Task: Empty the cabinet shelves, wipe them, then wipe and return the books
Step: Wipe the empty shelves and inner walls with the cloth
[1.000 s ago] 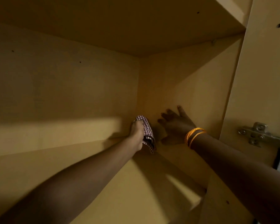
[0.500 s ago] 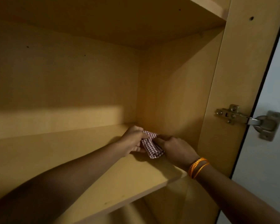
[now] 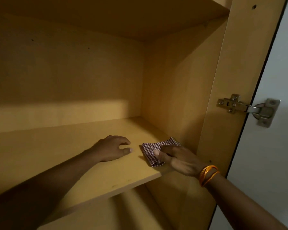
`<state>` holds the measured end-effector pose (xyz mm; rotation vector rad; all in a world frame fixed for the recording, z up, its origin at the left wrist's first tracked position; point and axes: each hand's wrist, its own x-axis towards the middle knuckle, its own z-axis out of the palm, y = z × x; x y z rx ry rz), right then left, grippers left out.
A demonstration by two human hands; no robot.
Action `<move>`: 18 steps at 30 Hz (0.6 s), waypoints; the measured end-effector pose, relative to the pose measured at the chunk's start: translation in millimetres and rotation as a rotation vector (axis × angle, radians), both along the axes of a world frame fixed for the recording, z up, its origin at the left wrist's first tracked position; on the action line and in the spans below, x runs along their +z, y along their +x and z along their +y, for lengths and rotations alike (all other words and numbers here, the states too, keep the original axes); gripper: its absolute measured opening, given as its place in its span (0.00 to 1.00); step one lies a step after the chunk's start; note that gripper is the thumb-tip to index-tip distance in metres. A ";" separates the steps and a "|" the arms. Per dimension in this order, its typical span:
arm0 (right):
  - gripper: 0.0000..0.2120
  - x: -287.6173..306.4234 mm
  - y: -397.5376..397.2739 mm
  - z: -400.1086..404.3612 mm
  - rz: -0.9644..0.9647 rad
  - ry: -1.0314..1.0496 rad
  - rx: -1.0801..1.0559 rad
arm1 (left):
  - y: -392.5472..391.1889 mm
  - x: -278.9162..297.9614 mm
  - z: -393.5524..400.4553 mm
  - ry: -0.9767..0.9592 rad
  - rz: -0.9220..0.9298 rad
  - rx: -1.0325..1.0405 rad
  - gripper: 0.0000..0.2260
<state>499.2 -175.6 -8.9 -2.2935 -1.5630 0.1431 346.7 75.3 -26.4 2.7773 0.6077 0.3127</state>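
Checked cloth (image 3: 156, 151) under right hand (image 3: 178, 161), against cabinet side panel (image 3: 176, 97).

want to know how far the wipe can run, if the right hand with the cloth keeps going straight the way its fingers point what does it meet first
The right hand grips the checked cloth, fingers pointing toward the back right corner. Bare shelf lies ahead, so it would probably meet the right side wall or back panel first; depth is unclear.
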 end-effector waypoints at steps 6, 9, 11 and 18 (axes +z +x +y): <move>0.31 -20.6 -1.7 36.7 -0.068 -0.003 -0.303 | -11.9 5.8 18.4 -0.065 0.126 0.020 0.40; 0.36 -25.6 -4.6 59.0 -0.099 -0.056 -0.423 | -12.5 3.2 17.7 -0.031 0.151 0.046 0.33; 0.36 -20.2 -3.5 74.1 -0.094 -0.116 -0.445 | -13.8 4.0 16.7 -0.030 0.176 0.064 0.31; 0.36 -14.4 -43.9 116.2 -0.171 -0.195 -0.141 | -19.9 3.3 41.6 -0.028 0.179 0.218 0.22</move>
